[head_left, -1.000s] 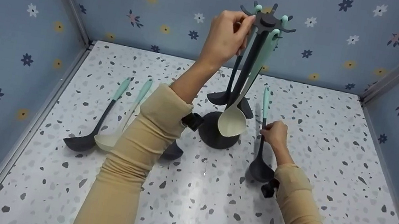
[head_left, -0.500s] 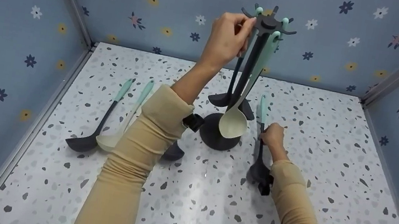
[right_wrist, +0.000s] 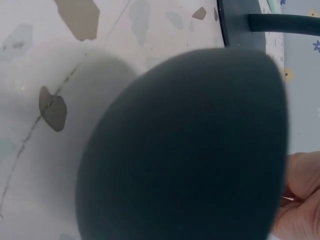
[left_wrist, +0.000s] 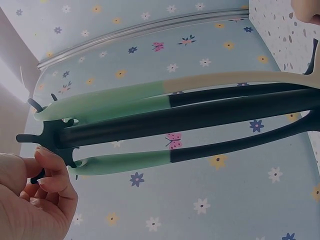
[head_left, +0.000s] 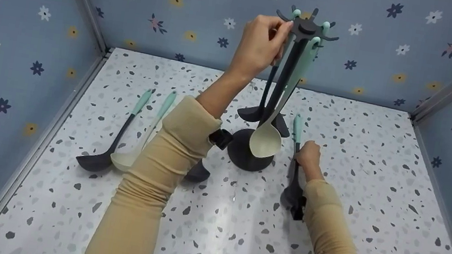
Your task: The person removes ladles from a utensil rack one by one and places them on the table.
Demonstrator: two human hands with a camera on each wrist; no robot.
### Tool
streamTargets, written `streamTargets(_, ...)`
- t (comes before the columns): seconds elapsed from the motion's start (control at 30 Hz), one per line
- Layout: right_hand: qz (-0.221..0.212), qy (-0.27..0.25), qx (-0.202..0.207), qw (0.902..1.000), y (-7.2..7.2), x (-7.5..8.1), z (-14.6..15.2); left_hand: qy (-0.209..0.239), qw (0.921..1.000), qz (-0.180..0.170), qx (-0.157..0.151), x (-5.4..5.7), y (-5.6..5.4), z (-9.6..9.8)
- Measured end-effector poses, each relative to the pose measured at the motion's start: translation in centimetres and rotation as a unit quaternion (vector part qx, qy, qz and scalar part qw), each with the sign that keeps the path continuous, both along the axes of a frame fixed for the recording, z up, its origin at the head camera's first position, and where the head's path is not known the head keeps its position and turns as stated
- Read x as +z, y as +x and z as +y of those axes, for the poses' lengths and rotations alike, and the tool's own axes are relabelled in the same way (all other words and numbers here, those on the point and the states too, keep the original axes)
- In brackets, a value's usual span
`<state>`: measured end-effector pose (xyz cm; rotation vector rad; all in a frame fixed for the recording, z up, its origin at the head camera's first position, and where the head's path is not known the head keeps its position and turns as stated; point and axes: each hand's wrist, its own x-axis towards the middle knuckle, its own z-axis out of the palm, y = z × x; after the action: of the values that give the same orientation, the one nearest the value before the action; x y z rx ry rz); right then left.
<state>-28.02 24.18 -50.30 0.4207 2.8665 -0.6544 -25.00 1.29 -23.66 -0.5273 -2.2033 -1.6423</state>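
A dark utensil stand (head_left: 286, 71) with hooks on top rises at the middle back of the speckled table (head_left: 376, 203). A cream spoon (head_left: 266, 140) with a mint handle and dark utensils hang from it. My left hand (head_left: 260, 45) pinches a hook at the stand's top (left_wrist: 55, 142). My right hand (head_left: 308, 155) grips the handle of a dark ladle (head_left: 291, 190) with a mint end, just right of the stand's base. In the right wrist view the ladle's bowl (right_wrist: 185, 145) fills the picture, lifted a little over the table.
Left of my left sleeve (head_left: 156, 170) lie a dark ladle (head_left: 109, 141) and a cream spoon (head_left: 138, 141), both mint-handled; another dark bowl (head_left: 197, 173) peeks from behind the sleeve. Blue flowered walls (head_left: 9, 45) close in the table on three sides.
My right hand has drawn the dark ladle slightly left toward the stand and tilted it up. The left hand stays on the stand's top.
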Motion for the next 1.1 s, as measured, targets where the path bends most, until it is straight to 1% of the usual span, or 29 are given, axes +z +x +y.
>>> streamTargets(0.07,-0.007,0.004,0.002,1.0,-0.1,-0.1,0.0,0.001,0.9999,-0.013,0.0,0.1,0.0,0.0)
streamTargets(0.17,-0.011,0.011,0.005,0.9999,-0.1,-0.2,0.0,0.002,0.9997,-0.024,-0.001,0.2,0.0,0.0)
streamTargets(0.33,-0.015,-0.001,0.007,0.9999,-0.2,-0.3,0.2,0.005,0.9999,-0.014,-0.004,0.2,0.1,0.0)
streamTargets(0.47,-0.009,-0.002,0.01,0.9999,0.0,-0.3,0.3,0.01,0.9997,-0.023,-0.005,0.2,0.0,0.0)
streamTargets(0.6,-0.004,-0.007,0.025,0.9997,0.2,0.1,0.5,0.007,0.9999,-0.012,-0.004,0.1,0.0,-0.1)
streamTargets(0.8,0.041,-0.043,0.045,0.9972,0.5,1.5,0.6,0.0,1.0,-0.001,-0.003,0.1,0.0,-0.1)
streamTargets(0.87,0.057,-0.063,0.054,0.9949,0.7,2.0,0.6,-0.002,1.0,-0.007,-0.003,0.2,0.0,0.0)
streamTargets(0.93,0.074,-0.087,0.063,0.9914,1.0,2.4,0.5,-0.004,0.9999,-0.011,-0.003,0.2,0.1,0.0)
streamTargets(1.0,0.095,-0.106,0.078,0.9868,1.3,3.0,0.5,-0.004,0.9997,-0.024,0.0,0.3,0.1,0.0)
streamTargets(1.1,0.131,-0.139,0.096,0.9768,1.7,3.9,0.3,-0.006,0.9995,-0.032,0.004,0.2,0.1,0.0)
